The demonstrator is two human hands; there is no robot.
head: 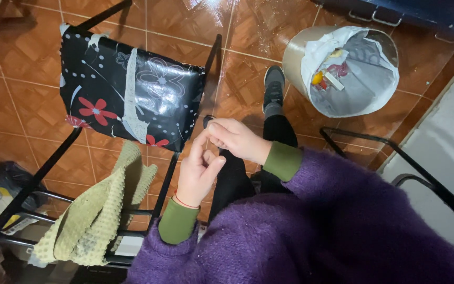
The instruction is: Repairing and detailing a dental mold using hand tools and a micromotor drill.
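Brown floor tiles spread under a flower-patterned chair (130, 92) and a lined bin (342, 68). Left hand (198, 171) and right hand (235, 139) meet, fingers curled in a pinching grip on something too small to identify; keeping both hands close steadies it.

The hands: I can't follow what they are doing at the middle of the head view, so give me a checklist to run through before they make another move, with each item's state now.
1. Both hands in view: ok. The left hand and right hand meet over the black trouser leg.
2. What the fingertips pinch: cannot tell; it is too small or hidden.
3. Hands touching each other: ok, fingertips meet.
4. Stool with the black flowered seat close by the left hand: ok, nothing stands on the seat.
5. Lined waste bin within view by the shoe: ok, upright, some scraps inside.
6. Green knitted cloth away from the hands: ok, draped over the frame.
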